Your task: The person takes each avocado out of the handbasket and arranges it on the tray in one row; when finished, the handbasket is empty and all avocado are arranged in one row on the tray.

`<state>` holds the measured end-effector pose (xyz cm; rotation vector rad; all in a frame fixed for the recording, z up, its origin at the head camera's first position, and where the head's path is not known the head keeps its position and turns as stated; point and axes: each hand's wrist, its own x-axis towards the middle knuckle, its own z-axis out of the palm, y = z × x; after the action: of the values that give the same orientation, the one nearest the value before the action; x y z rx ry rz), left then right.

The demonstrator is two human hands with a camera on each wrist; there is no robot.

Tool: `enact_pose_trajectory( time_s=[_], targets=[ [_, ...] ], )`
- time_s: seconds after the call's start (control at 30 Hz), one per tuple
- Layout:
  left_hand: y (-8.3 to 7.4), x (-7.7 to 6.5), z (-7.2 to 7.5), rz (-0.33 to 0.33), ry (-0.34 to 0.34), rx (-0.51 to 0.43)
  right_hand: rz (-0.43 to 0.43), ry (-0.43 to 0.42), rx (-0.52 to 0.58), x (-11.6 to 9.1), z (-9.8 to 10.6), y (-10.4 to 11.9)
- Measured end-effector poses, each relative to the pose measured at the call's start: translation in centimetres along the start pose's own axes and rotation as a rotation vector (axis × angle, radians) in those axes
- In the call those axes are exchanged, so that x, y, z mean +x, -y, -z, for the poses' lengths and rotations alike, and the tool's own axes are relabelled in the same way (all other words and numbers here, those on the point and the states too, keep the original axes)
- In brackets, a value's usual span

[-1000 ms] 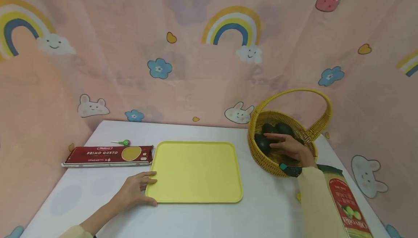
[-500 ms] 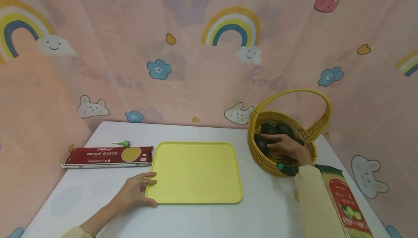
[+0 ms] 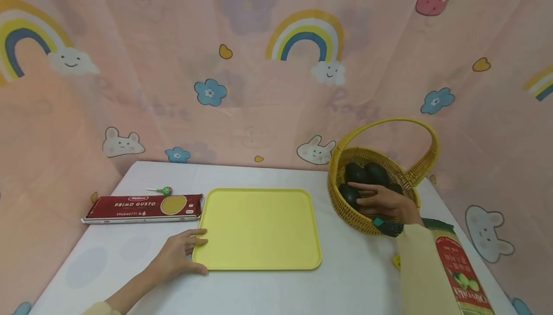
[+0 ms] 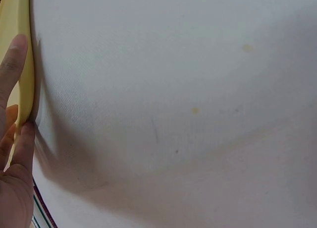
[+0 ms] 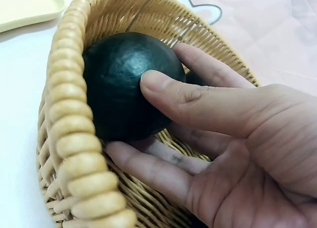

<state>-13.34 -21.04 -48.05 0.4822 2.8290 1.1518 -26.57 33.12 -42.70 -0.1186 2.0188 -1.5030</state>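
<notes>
A yellow tray (image 3: 259, 228) lies flat on the white table. My left hand (image 3: 179, 255) holds its near left corner, the thumb at the near edge and the fingers over the left rim. On the right stands a yellow wicker basket (image 3: 352, 216) with several dark green avocados in it. Inside it, my right hand (image 3: 382, 199) grips the nearest avocado (image 5: 119, 84); in the right wrist view the thumb presses on its top while the fingers curve round its sides. Other avocados (image 3: 376, 173) lie behind that one, partly hidden by the hand.
A red spaghetti pack (image 3: 142, 208) lies left of the tray, with a green lollipop (image 3: 165, 190) behind it. Beside my right sleeve lies a red and green bag (image 3: 460, 269). A small yellow thing (image 3: 396, 261) peeks out by the sleeve. The basket's tall handle (image 3: 395, 119) arches over it.
My right hand has shifted slightly right and nearer within the basket, and the nearest avocado has moved a little with it. The left hand and the tray have stayed put.
</notes>
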Motion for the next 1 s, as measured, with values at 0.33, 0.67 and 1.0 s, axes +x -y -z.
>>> enact_pose_trajectory(
  time_s=[0.33,0.67,1.0],
  targets=[
    [-0.5,0.0,0.2,0.004,0.004,0.015,-0.013,-0.043,0.076,0.2,-0.1,-0.4],
    [-0.4,0.2,0.3,-0.003,0.032,0.01,0.028,-0.075,0.048,0.0,-0.1,-1.1],
    [-0.3,0.6,0.3,0.005,0.067,0.049,0.041,-0.069,0.035,-0.2,-0.2,-1.2]
  ],
)
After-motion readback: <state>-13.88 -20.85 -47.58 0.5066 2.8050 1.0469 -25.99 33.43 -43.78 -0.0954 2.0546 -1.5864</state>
